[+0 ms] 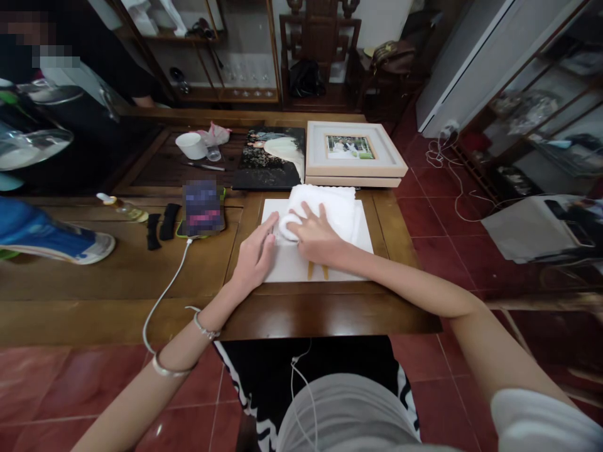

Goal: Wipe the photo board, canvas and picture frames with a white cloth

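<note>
A white flat sheet or board (287,267) lies on the wooden table (117,276) in front of me, with a white towel (334,204) folded over its far half. My right hand (316,237) presses on the near edge of the towel, fingers spread, touching a rolled part (287,227) of it. My left hand (254,257) lies flat on the sheet's left edge, fingers together and stretched out.
A framed photo (351,154) and a dark photo print (271,157) lie beyond the towel. A phone (201,208) with a white cable, two black items (161,225), a small bottle (123,207) and a white cup (192,145) sit to the left. Another person's shoe (51,242) rests on the table.
</note>
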Action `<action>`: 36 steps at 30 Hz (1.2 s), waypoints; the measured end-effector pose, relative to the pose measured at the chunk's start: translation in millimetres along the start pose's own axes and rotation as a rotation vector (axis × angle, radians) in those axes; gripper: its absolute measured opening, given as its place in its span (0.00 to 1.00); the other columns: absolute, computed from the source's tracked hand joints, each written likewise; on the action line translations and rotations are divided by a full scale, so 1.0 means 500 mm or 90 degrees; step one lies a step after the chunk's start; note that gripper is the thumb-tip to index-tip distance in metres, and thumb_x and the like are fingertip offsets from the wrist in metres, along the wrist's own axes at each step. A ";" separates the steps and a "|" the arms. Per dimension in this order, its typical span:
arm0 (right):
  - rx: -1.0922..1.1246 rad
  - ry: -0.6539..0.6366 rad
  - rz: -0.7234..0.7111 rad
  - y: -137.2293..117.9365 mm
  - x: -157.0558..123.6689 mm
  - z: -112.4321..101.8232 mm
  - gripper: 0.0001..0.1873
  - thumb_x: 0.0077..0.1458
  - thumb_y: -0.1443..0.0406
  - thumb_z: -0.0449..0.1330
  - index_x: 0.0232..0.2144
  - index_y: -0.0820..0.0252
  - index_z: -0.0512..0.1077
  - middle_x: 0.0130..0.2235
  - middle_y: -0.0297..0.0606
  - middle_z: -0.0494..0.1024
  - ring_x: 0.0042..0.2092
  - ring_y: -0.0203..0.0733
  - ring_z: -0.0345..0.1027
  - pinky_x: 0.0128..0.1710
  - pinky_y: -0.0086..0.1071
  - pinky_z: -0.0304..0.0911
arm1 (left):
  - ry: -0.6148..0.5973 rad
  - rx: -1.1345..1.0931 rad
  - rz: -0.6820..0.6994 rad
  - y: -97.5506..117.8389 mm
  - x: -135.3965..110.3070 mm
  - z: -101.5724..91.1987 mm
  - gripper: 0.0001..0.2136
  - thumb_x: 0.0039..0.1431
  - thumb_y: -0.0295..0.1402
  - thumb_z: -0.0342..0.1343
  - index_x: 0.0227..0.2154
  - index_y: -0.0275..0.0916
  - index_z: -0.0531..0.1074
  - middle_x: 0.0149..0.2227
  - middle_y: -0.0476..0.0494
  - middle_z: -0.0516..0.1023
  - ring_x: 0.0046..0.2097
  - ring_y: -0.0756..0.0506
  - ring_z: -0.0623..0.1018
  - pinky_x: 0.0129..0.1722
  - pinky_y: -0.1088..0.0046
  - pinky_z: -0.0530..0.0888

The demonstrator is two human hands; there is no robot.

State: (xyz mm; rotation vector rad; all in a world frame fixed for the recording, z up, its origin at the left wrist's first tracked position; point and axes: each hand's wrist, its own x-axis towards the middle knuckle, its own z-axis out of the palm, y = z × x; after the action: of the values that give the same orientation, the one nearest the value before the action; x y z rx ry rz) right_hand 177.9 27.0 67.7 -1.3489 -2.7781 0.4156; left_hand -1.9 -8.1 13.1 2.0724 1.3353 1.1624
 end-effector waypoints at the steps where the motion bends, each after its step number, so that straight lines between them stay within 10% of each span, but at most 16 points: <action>1: -0.013 0.002 -0.027 -0.015 0.000 0.007 0.26 0.52 0.75 0.51 0.53 0.65 0.69 0.67 0.53 0.56 0.69 0.68 0.37 0.61 0.72 0.34 | 0.017 -0.019 0.006 0.001 -0.001 -0.001 0.24 0.71 0.43 0.39 0.62 0.36 0.63 0.64 0.36 0.65 0.65 0.41 0.65 0.65 0.58 0.61; 7: -0.022 -0.042 -0.270 -0.087 -0.094 0.020 0.19 0.54 0.73 0.53 0.47 0.61 0.74 0.65 0.51 0.62 0.68 0.65 0.44 0.62 0.69 0.41 | 0.073 -0.084 0.014 -0.005 -0.004 -0.001 0.29 0.70 0.51 0.30 0.65 0.42 0.59 0.67 0.42 0.59 0.68 0.41 0.58 0.67 0.57 0.56; 13: 0.040 -0.106 -0.247 -0.088 -0.184 -0.016 0.19 0.50 0.73 0.55 0.46 0.63 0.74 0.59 0.54 0.70 0.66 0.64 0.51 0.60 0.67 0.47 | -0.036 -0.038 0.046 0.002 -0.003 0.005 0.22 0.71 0.42 0.38 0.59 0.38 0.67 0.63 0.38 0.67 0.66 0.41 0.64 0.66 0.54 0.60; 20: 0.008 -0.029 -0.026 0.013 -0.087 -0.051 0.19 0.50 0.76 0.49 0.43 0.62 0.70 0.47 0.51 0.76 0.61 0.57 0.60 0.59 0.55 0.51 | -0.100 0.055 0.028 -0.016 0.001 0.021 0.19 0.68 0.38 0.46 0.55 0.36 0.71 0.60 0.34 0.70 0.64 0.38 0.67 0.64 0.49 0.60; 29: 0.044 0.013 -0.048 0.009 0.060 -0.065 0.12 0.48 0.74 0.49 0.35 0.59 0.65 0.37 0.43 0.75 0.43 0.50 0.66 0.49 0.43 0.55 | -0.111 0.063 0.030 -0.015 0.004 0.017 0.18 0.67 0.36 0.46 0.54 0.38 0.72 0.58 0.38 0.72 0.62 0.39 0.70 0.65 0.50 0.60; 36: 0.044 0.037 -0.049 0.055 0.046 -0.054 0.11 0.49 0.74 0.48 0.33 0.58 0.64 0.33 0.41 0.74 0.39 0.50 0.65 0.41 0.38 0.56 | -0.111 0.061 0.053 -0.021 0.005 0.014 0.18 0.67 0.35 0.46 0.54 0.34 0.72 0.60 0.34 0.71 0.63 0.39 0.68 0.65 0.52 0.61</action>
State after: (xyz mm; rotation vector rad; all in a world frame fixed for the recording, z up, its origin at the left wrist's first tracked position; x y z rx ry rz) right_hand 188.2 67.1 84.8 -1.2145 -2.7318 0.4575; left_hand -1.7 -0.4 2.7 2.2597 1.2546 0.9418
